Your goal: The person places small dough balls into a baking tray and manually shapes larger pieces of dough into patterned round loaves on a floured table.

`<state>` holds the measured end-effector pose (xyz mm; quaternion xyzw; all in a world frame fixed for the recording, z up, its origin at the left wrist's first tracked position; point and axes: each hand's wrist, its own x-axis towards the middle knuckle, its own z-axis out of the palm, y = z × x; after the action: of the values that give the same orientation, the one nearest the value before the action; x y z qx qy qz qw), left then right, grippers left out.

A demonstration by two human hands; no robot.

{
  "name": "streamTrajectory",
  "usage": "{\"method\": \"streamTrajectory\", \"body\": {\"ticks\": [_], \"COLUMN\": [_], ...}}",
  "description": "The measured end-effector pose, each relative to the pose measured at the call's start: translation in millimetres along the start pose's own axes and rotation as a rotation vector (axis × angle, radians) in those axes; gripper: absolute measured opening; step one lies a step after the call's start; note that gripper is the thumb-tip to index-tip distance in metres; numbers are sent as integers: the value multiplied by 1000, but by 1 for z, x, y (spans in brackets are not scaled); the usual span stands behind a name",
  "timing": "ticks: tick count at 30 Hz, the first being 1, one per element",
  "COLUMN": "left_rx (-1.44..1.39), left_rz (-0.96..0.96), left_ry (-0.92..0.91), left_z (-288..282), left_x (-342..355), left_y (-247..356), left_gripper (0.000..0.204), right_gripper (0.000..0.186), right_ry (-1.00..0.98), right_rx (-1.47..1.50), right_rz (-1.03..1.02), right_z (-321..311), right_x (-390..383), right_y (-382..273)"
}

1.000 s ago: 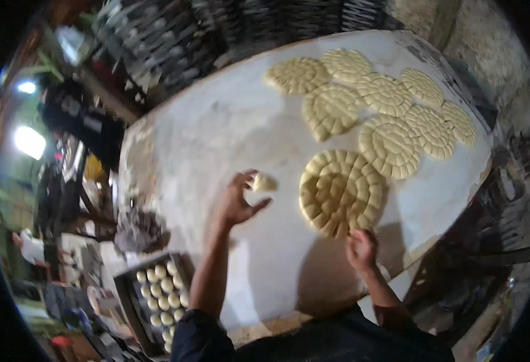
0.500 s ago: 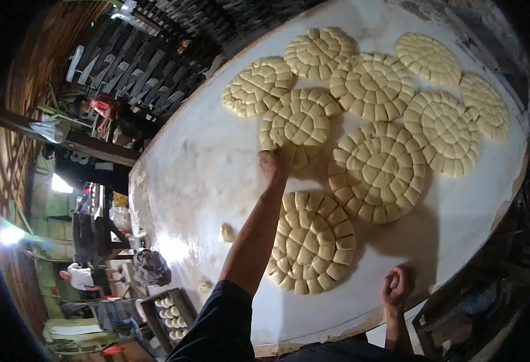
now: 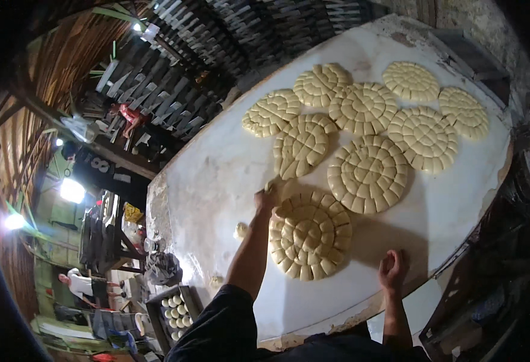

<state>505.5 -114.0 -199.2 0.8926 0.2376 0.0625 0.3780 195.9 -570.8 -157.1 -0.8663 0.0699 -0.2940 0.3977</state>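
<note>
My left hand (image 3: 267, 198), its grip too blurred to tell, is nearer the tapering dough round (image 3: 304, 145), just beyond, narrow end toward me. A fuller dough round (image 3: 310, 236) lies between my hands; my right hand (image 3: 391, 271) curls loosely, seemingly empty.

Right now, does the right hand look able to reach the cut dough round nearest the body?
Probably yes: the right hand is near that dough round, with only shaded tabletop between them.

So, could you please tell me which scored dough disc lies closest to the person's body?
The scored dough disc between the left hand and right hand; the other discs lie farther up the table.
</note>
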Motion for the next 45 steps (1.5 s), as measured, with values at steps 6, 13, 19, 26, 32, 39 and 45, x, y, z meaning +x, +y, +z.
{"method": "streamTrajectory", "body": {"ticks": [6,13,19,26,32,39,45], "left_rx": [-182,-797,-895,-502,-611,333,156], "left_rz": [-60,-39,117,279,103,462,175], "left_ry": [85,-98,-98,61,436,188,406], "left_z": [-49,-154,-250,-358,-311,-227,-247], "left_x": [-175,-373,-481,-519,-501,-471,-367], "left_y": [-12,-168,-165,-196,-202,-288,-206], "left_gripper": [51,55,31,35,28,24,41], "right_gripper": [16,31,44,33,32,26,30], "right_ry": [-16,-473,-1219,-1210,-843,-1021,-848], "right_rx": [-40,274,951,935,757,174,-13], "right_rz": [17,117,194,269,360,-482,-801], "right_z": [-8,53,101,108,136,105,162], "right_x": [-3,-45,-231,-285,-220,-162,-121], "right_y": [41,-44,-280,-307,-262,-164,-231]}}
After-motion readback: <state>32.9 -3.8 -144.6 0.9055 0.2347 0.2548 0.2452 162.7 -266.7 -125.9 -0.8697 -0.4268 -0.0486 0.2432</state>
